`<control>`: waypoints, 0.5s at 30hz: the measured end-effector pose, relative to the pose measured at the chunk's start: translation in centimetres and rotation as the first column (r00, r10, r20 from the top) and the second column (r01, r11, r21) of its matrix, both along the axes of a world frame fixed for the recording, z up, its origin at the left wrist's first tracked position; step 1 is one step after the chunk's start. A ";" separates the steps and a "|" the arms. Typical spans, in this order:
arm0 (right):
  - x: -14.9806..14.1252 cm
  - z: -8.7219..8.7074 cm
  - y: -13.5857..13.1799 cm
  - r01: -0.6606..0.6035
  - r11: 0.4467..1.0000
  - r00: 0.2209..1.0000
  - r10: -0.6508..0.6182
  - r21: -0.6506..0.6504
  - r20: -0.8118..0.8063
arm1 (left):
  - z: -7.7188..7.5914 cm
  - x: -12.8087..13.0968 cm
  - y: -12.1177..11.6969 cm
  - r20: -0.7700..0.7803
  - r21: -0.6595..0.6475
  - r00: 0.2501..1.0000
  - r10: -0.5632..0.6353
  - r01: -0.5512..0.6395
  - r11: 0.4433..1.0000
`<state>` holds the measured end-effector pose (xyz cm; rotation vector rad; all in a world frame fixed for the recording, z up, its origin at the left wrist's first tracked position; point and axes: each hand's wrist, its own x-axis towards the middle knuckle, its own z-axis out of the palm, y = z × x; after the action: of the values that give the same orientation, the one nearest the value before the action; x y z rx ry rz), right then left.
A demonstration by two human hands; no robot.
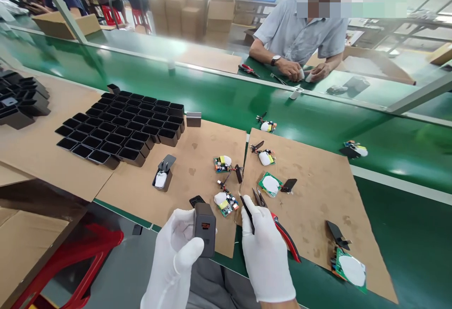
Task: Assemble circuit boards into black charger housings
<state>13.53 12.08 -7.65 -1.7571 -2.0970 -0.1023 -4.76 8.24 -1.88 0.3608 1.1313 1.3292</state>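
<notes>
Head view: pliers [282, 233] half hidden by right hand [263, 248]

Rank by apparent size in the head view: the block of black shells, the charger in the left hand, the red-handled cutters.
1. Block of black shells, largest by far.
2 and 3. Charger in the left hand and cutters by the right hand: similar, both near the camera, so unranked.

At nine o'clock, a stack of black trays [19, 99] is cut by the edge; the co-worker's face at one o'clock is blurred.
</notes>
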 end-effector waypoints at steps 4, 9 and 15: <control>-0.2 0.0 0.0 0.018 1.000 1.000 -0.018 0.022 -0.014 | -0.1 -0.2 -0.4 -0.046 0.009 0.999 0.000 0.001 1.000; -0.3 -1.0 0.0 0.007 0.995 0.999 -0.003 0.102 -0.042 | -0.5 0.0 -0.6 -0.117 0.068 0.993 -0.026 0.034 0.997; -1.3 0.1 -0.6 0.035 0.989 0.976 -0.002 0.145 -0.217 | -3.4 -0.9 0.6 -0.836 0.311 0.460 0.298 -0.048 0.949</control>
<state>12.19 11.47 -7.58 -1.6227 -1.8689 -0.0670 -5.66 8.82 -5.24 1.2710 1.9073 1.4945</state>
